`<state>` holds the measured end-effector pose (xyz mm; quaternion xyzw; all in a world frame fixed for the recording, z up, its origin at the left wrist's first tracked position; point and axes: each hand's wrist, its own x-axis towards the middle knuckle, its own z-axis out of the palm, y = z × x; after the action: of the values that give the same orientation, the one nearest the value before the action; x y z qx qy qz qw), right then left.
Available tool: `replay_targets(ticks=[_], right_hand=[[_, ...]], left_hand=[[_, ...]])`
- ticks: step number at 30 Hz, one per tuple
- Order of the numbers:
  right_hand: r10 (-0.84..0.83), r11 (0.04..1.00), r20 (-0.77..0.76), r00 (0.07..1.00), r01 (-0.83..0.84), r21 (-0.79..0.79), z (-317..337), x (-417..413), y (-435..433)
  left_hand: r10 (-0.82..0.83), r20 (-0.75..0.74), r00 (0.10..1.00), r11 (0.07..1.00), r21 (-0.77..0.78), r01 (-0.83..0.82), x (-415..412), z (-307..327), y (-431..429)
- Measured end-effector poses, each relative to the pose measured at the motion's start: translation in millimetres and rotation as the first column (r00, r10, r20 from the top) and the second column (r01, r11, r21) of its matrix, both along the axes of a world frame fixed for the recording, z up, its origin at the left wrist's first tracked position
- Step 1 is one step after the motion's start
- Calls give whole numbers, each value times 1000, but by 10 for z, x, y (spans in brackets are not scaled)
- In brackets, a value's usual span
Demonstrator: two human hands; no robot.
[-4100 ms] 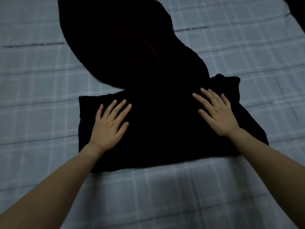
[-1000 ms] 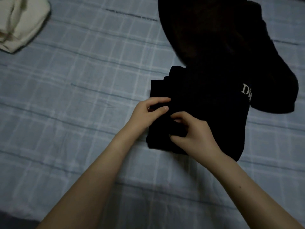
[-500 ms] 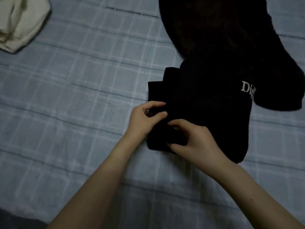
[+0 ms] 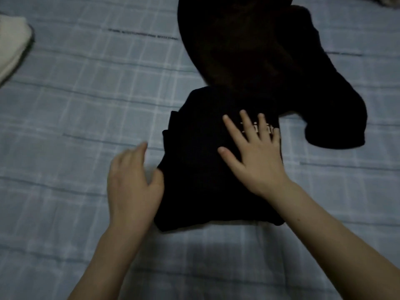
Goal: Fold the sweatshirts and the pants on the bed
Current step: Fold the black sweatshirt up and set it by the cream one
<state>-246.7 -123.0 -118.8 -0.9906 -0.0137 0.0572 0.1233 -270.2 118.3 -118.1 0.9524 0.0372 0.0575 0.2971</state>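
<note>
Two hands flat on one black sweatshirt

Plainly counted: one black sweatshirt [image 4: 201,169], two bare hands, one pale garment [image 4: 10,48] at the left edge, and a scrap of something at the top right corner, too little to name. The sweatshirt lies on the bed [image 4: 75,105], right of centre, folded into a thick rectangular bundle with its hood [image 4: 249,50] spread beyond it; its long axis runs from the near edge away toward the hood. The cloth looks soft and matte, with stacked layers along the bundle's left edge. White lettering shows between the fingers of the right hand [image 4: 255,156], which rests open and flat on top. The left hand [image 4: 132,187] lies open against the bundle's left side, gripping nothing. The bedsheet is grey-blue check.
</note>
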Motion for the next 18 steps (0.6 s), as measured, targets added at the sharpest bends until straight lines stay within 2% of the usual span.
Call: replay_targets(ticks=[1,2,4,6,7,12,15,18], right_hand=[[16,1000,-27,1000,-17,-22,-28,2,2],[27,999,-46,999,-28,-38,-56,-9,-2],[42,997,-53,998,-45,-58,-90,-48,-14],[54,997,-75,996,-58,-53,-87,-64,-35],[59,997,-78,995,-63,-41,-98,-78,-53],[-32,984,28,999,26,178,-320,-135,-129],[-107,977,40,993,97,188,-539,42,-100],[-138,977,9,990,135,164,-569,182,-87]], left_hand=[[-138,115,984,986,113,125,75,35,-130],[-287,144,947,949,181,260,174,57,-312],[-464,30,885,860,255,442,319,1,-688],[-470,-116,875,840,247,484,385,-162,-863],[-451,-135,882,852,229,471,372,-264,-867],[-466,-18,885,872,159,463,366,-680,-832],[-445,15,895,885,163,437,527,-937,-842],[-452,-17,892,879,160,449,621,-963,-857]])
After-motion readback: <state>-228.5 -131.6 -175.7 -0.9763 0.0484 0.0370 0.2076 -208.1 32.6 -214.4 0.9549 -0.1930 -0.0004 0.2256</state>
